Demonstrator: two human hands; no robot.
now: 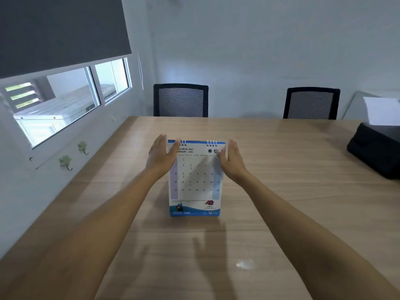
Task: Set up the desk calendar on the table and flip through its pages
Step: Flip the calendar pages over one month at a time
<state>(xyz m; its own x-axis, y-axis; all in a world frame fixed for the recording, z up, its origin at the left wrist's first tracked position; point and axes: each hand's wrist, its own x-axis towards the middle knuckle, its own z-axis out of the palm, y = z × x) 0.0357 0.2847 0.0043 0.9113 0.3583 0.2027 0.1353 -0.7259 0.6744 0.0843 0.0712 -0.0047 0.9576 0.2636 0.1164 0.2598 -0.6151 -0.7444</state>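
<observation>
the white spiral-bound desk calendar with blue trim [194, 178] stands upright mid-way across the wooden table [281, 169], left hand [161, 155] and right hand [231, 159] spread flat beside its upper edges, probably steadying it.

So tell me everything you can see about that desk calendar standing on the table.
The desk calendar stands upright on the wooden table, its printed face toward the camera. White wire loops bind the pages along a blue top edge. The open page reads February, a white date grid with pale shaded columns at either side and a blue wavy band with small pictures at the bottom. The left hand and right hand, open and flat, flank its upper corners; whether they touch it is unclear.
</observation>
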